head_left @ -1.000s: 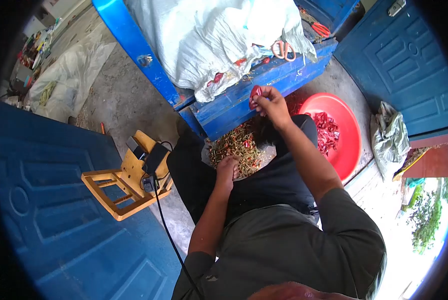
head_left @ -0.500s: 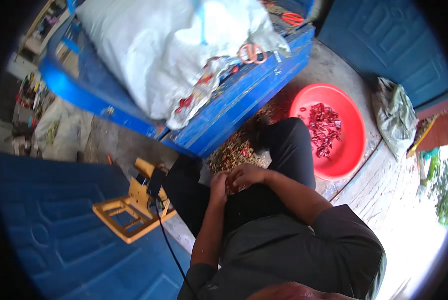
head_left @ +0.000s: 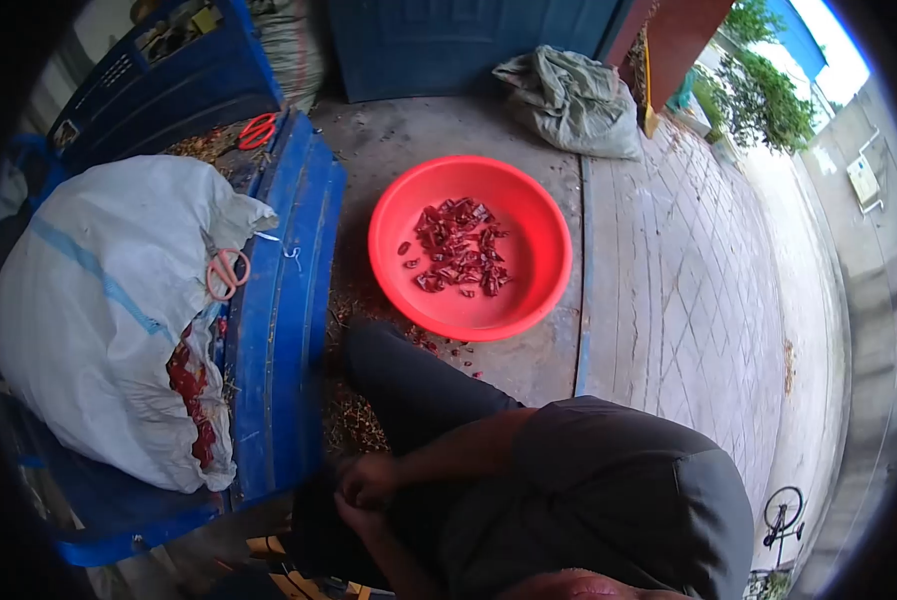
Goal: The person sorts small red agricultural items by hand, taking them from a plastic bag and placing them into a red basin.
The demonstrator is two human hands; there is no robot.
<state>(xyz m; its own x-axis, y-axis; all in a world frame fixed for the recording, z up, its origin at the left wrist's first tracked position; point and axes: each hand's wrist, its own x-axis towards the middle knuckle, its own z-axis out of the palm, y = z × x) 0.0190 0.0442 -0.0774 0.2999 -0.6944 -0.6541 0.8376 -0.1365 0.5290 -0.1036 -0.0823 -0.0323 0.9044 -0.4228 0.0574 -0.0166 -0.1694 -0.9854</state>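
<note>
- The right hand (head_left: 371, 477) is curled, its fingers bent inward rather than spread; whether its fingertips pinch anything is too dark to tell.
- The left hand (head_left: 354, 508) is just below it in the view, and the 2 hands appear to touch. Its fingers are largely hidden, so I cannot tell how far open it is or what it holds.
- Both hands are low over the lap, beside the bent dark-trousered leg (head_left: 418, 390) and near the dry stems (head_left: 358, 420) on the ground.
- The red peppers (head_left: 458, 245) lie in a loose, glossy heap inside the red basin (head_left: 540, 250), well apart from the hands. They point in mixed directions, with no shared long axis; 2 small pieces lie apart at the heap's left side.
- More red pieces (head_left: 190, 385) show at the open mouth of the white sack (head_left: 88, 300), in a band running roughly up and down the view, slanting slightly rightward toward the bottom.
- The pink-handled scissors (head_left: 228, 274) rest at the sack's edge, loops toward the bottom right and blades toward the upper left.
- The red-handled scissors (head_left: 258, 131) lie farther up on the blue cart (head_left: 288, 330).
- A few red bits lie on the floor between the basin and the leg.
</note>
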